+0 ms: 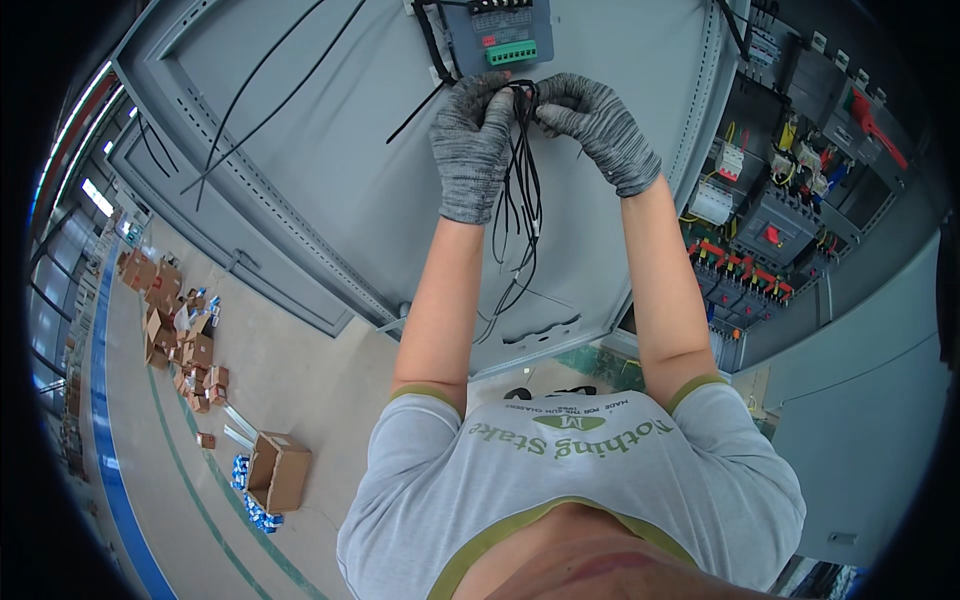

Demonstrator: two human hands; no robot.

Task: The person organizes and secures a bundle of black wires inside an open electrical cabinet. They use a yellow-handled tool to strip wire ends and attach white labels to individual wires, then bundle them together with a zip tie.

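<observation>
A bundle of thin black wires [524, 165] hangs down in front of a grey metal cabinet door [370, 150]. Both my hands wear grey knitted gloves and meet at the bundle's top. From the left, my left hand [470, 145] closes its thumb and fingers on the wires. On the other side my right hand [602, 132] pinches the same bundle, its fingertips partly hidden behind the strands. Just above my hands, a grey module [460, 35] with a green terminal block [512, 53] is fixed to the door. A thin black tail [414, 115] sticks out beside my left hand.
At right the open cabinet holds breakers [775, 225], coloured wiring and a red handle [875, 125]. Loose black cables [270, 90] dangle at upper left. Cardboard boxes [280, 475] and blue packets [262, 515] lie on the floor at left.
</observation>
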